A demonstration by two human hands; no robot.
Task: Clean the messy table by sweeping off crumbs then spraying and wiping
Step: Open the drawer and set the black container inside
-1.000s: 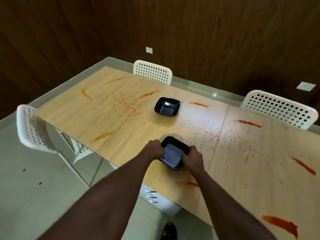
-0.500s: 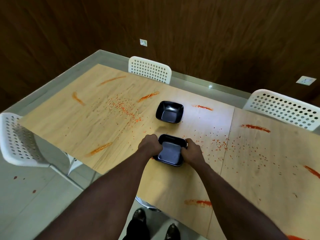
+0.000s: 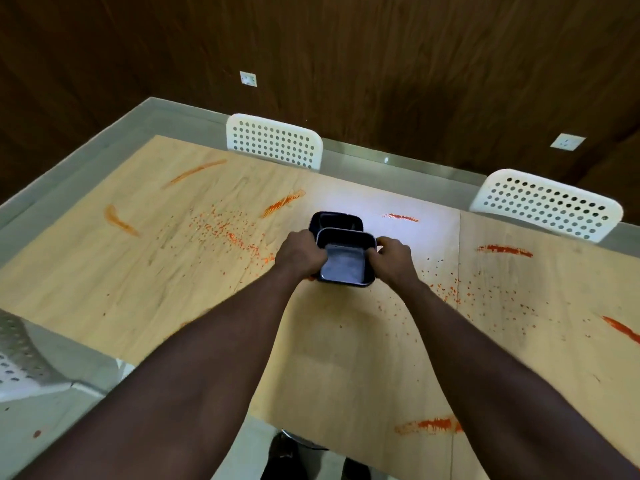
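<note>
A square black bowl (image 3: 346, 261) is held between both hands over the middle of the light wooden table (image 3: 346, 368). My left hand (image 3: 300, 252) grips its left rim and my right hand (image 3: 391, 258) grips its right rim. A second black bowl (image 3: 334, 220) stands just behind it, partly hidden by the held one. Orange crumbs (image 3: 228, 230) lie scattered left of the bowls and more crumbs (image 3: 450, 289) to the right. Orange-red smears (image 3: 282, 204) streak the tabletop in several places.
White perforated chairs stand at the far side (image 3: 273, 140), the far right (image 3: 547, 202) and the near left (image 3: 20, 358). A dark wood wall runs behind. Red spots mark the grey floor (image 3: 36, 434) at lower left. My shoes show under the table's near edge.
Both hands have carried the gripped bowl away from me across the table, until it sits right in front of the second bowl and overlaps it in view.
</note>
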